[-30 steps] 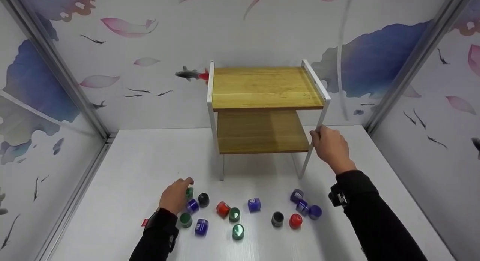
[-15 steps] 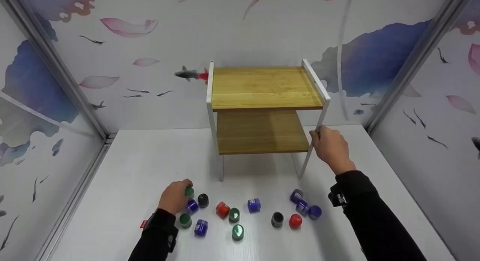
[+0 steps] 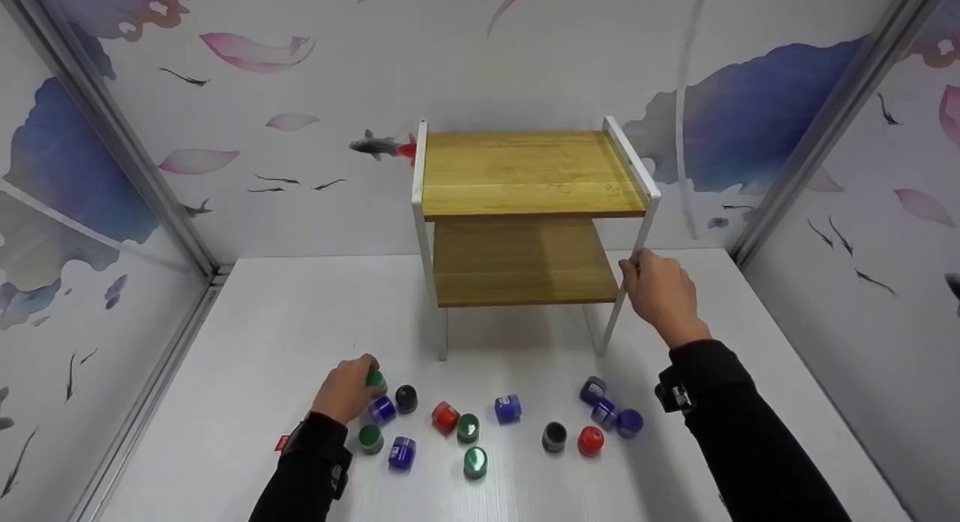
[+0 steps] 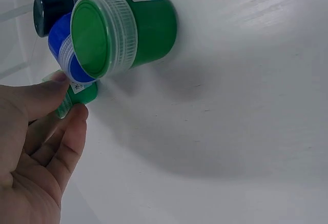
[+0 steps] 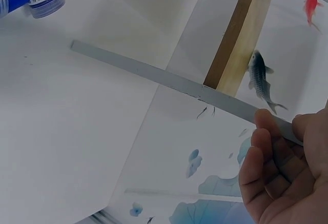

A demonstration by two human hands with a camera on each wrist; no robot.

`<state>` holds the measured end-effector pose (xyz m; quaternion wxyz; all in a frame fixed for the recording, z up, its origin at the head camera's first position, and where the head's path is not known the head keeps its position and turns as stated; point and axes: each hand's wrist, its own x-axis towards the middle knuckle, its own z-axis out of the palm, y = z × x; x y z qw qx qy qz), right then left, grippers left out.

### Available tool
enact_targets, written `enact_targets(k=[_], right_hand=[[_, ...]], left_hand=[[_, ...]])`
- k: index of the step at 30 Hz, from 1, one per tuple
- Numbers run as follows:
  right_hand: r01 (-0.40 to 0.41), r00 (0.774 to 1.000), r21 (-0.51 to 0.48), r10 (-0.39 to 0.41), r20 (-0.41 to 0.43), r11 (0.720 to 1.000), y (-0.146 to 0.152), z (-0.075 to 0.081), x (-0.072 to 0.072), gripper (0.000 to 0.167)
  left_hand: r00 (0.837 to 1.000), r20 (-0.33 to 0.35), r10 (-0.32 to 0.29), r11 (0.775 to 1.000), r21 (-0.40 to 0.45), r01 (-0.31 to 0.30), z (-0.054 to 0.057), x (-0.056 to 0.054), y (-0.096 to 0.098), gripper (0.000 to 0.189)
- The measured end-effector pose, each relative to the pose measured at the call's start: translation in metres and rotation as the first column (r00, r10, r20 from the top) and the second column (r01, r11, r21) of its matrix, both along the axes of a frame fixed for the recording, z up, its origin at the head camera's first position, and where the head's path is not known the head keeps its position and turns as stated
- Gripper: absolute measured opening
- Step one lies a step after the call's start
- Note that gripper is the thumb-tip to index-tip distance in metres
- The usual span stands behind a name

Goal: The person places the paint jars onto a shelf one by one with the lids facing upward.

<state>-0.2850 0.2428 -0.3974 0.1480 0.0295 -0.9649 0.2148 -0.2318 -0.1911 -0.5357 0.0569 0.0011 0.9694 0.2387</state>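
My left hand (image 3: 347, 388) pinches a small green paint jar (image 3: 377, 383) between thumb and fingers, low at the white tabletop. In the left wrist view that jar (image 4: 82, 94) is partly hidden behind the thumb and a blue jar (image 4: 64, 42). A larger-looking green-lidded jar (image 4: 125, 34) lies nearest that camera, apart from the fingers. My right hand (image 3: 664, 293) grips the front right leg (image 3: 621, 301) of a two-tier shelf (image 3: 532, 173) with wooden boards and a white frame. The right wrist view shows thumb and fingers on either side of this leg (image 5: 154, 73).
Several jars lie scattered before the shelf, among them a black one (image 3: 406, 399), a red one (image 3: 445, 417) and a green one (image 3: 475, 463). Blue jars (image 3: 604, 413) cluster at the right, beside a red jar (image 3: 591, 441). Patterned walls (image 3: 337, 222) enclose the table's back and sides.
My left hand has shifted slightly left, and the green jar in its fingers has moved and tilted a little. The neighbouring blue jar has shifted slightly. My right hand stays on the shelf leg.
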Motion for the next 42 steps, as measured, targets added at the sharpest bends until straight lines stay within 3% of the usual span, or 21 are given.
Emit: enact_targets(k=[14, 23, 30, 36, 42], right_hand=[[0.026, 0.999, 0.008, -0.026, 0.020, 1.000, 0.000, 0.000, 0.000, 0.031], [0.020, 1.000, -0.001, -0.020, 0.018, 1.000, 0.000, 0.001, 0.000, 0.030], [0.029, 0.999, 0.004, -0.029, 0.026, 1.000, -0.001, 0.001, -0.001, 0.030], [0.021, 1.000, -0.001, -0.021, 0.014, 1.000, -0.001, 0.001, 0.000, 0.030], [0.024, 0.999, 0.004, -0.024, 0.027, 1.000, -0.001, 0.003, 0.000, 0.029]], left_hand=[[0.992, -0.084, -0.092, 0.996, 0.006, 0.092, 0.000, 0.003, -0.001, 0.036], [0.992, -0.074, -0.105, 0.994, -0.012, 0.105, -0.001, 0.000, 0.000, 0.040], [0.991, -0.086, -0.105, 0.994, -0.003, 0.105, 0.007, -0.001, 0.002, 0.043], [0.995, -0.037, -0.097, 0.995, 0.028, 0.098, 0.013, -0.004, 0.003, 0.043], [0.989, -0.050, -0.136, 0.988, 0.072, 0.139, 0.022, -0.006, 0.005, 0.037]])
